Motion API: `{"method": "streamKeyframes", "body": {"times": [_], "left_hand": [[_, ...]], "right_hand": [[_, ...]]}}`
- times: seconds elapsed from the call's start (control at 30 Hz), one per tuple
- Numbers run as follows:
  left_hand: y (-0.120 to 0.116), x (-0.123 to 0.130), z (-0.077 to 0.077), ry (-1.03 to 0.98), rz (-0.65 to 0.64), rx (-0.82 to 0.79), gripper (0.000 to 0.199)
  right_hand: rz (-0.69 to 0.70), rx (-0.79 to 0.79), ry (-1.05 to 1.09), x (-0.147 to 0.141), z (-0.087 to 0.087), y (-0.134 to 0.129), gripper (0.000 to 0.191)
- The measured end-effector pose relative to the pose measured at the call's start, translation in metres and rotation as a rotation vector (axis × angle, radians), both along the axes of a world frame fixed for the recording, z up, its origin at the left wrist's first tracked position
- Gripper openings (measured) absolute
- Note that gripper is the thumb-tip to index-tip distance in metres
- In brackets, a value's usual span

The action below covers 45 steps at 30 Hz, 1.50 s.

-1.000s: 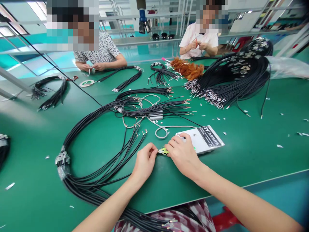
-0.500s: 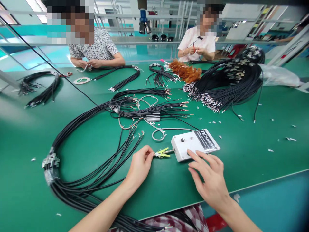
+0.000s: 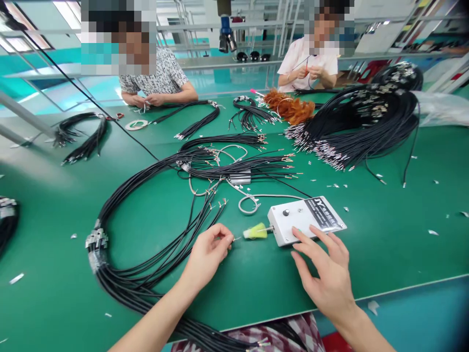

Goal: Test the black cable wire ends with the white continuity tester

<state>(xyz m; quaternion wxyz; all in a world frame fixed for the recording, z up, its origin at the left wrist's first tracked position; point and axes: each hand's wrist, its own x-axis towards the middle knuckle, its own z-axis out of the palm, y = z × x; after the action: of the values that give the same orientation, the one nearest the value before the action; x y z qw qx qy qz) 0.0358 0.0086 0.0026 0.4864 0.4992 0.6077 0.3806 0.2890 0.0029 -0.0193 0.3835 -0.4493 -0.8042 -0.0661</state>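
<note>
Wire [image 3: 237,238] pinched in left hand [image 3: 209,250], tip pointing rightward at yellow clip [image 3: 255,231], tiny gap; right hand [image 3: 327,271] spread, empty, at box [image 3: 291,220]

The green table [image 3: 388,244] bears black cables [image 3: 119,189], white box [image 3: 293,220] (scraps [image 3: 433,232] too).

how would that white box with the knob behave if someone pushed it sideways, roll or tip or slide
The white box would probably slide rather than roll or tip, since it lies flat, broad and low. Its flat faces and crisp edges suggest a stiff shell. The grey cord seems to reach its far edge, so might tug.
</note>
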Motion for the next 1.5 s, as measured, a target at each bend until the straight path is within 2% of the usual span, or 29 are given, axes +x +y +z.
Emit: {"method": "streamKeyframes", "body": {"times": [0.1,0.23,0.3,0.4,0.47,0.57,0.63,0.67,0.73,0.83,0.93,1.07,1.23,1.37,1.5], "left_hand": [[-0.013,0.007,0.015,-0.153,-0.073,-0.085,0.027],[-0.028,0.013,0.027,-0.256,-0.124,-0.094,0.023],[-0.033,0.011,0.028,-0.228,-0.141,-0.056,0.021],[-0.04,0.002,0.028,-0.056,-0.229,-0.018,0.015],[-0.045,-0.003,0.028,0.047,-0.242,-0.026,0.023],[-0.049,-0.004,0.031,0.093,-0.17,-0.021,0.027],[-0.05,0.0,0.033,0.122,-0.147,0.013,0.026],[-0.049,0.002,0.033,0.14,-0.145,0.03,0.025],[-0.049,0.006,0.034,0.179,-0.146,0.057,0.024],[-0.048,0.008,0.033,0.214,-0.151,0.078,0.025],[-0.049,0.007,0.033,0.208,-0.159,0.077,0.026],[-0.05,0.006,0.032,0.164,-0.16,0.033,0.031],[-0.05,0.003,0.029,0.024,-0.109,-0.096,0.031],[-0.049,0.003,0.031,-0.065,-0.058,-0.17,0.034],[-0.048,0.002,0.031,-0.094,-0.028,-0.171,0.039]], "right_hand": [[0.135,-0.103,0.096,-0.023,0.014,-0.008,0.024],[0.319,-0.422,0.315,-0.061,0.027,-0.012,0.007],[0.383,-0.554,0.416,-0.072,0.029,-0.011,0.011],[0.442,-0.657,0.521,-0.074,0.029,-0.008,0.017],[0.426,-0.706,0.605,-0.071,0.027,-0.007,0.018],[0.326,-0.694,0.698,-0.065,0.026,-0.006,0.017],[0.281,-0.602,0.664,-0.065,0.027,-0.007,0.008],[0.273,-0.545,0.622,-0.066,0.027,-0.008,0.007],[0.273,-0.428,0.54,-0.069,0.029,-0.01,0.022],[0.293,-0.341,0.531,-0.075,0.03,-0.01,0.013],[0.312,-0.48,0.698,-0.08,0.026,-0.008,0.007],[0.281,-0.712,0.924,-0.086,0.021,-0.003,0.01],[0.215,-0.784,1.186,-0.085,0.02,0.006,0.016],[0.234,-0.833,1.167,-0.081,0.018,0.005,0.016],[0.185,-0.884,1.138,-0.08,0.012,-0.003,0.017]]}}
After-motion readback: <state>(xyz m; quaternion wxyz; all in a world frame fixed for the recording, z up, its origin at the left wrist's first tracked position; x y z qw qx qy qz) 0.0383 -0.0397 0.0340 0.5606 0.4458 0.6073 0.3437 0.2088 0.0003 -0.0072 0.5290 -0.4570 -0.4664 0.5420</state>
